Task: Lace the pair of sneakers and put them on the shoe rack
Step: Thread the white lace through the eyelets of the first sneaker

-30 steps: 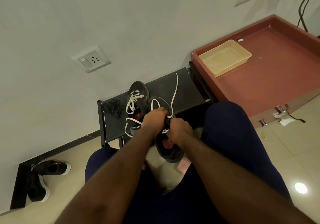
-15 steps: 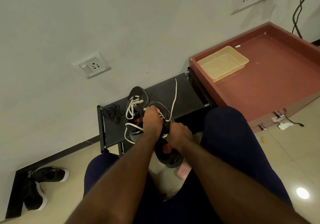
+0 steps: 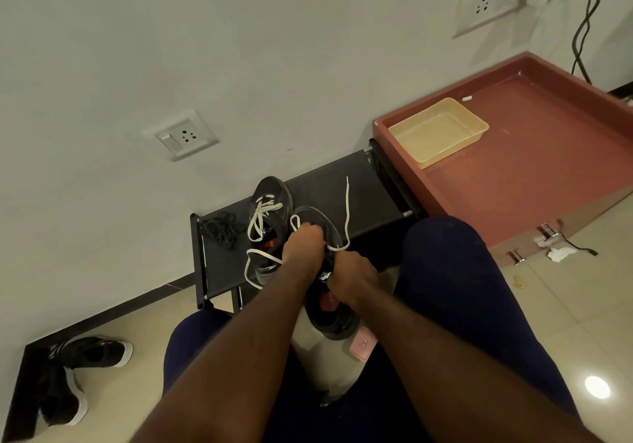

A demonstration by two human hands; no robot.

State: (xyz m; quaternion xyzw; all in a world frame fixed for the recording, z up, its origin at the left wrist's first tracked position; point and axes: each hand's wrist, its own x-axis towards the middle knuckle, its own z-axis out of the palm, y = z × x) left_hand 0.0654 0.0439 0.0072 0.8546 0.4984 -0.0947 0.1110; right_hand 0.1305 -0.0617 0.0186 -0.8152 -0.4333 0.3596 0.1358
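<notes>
Two sneakers are in play. Furthest left of the fingers, the other sneaker (image 3: 270, 199) is seen lying on the rack (image 3: 363, 182), white lacing crossed over it and loose ends trailed toward the rack's near edge. Next comes the left hand (image 3: 303, 249), fingers curled down and closed on the lace (image 3: 347, 203) at the toe end of the sneaker (image 3: 330, 319), with a small loop poking out just beyond the fingertips. The sneaker itself is found under both hands, between the knees. Its long axis is run straight away from the body, toe out over the rack and heel back toward the lap. Then the right hand (image 3: 352, 273), nearer the body, fingers closed on the same lace beside the tongue. From them the strand is carried right and up to a free tip lying on the rack, beyond and right of the fingers. The next eyelets are judged to lie heelward, under the right hand, so that hand is better placed. The free tip would have to be drawn back toward the fingers first.
</notes>
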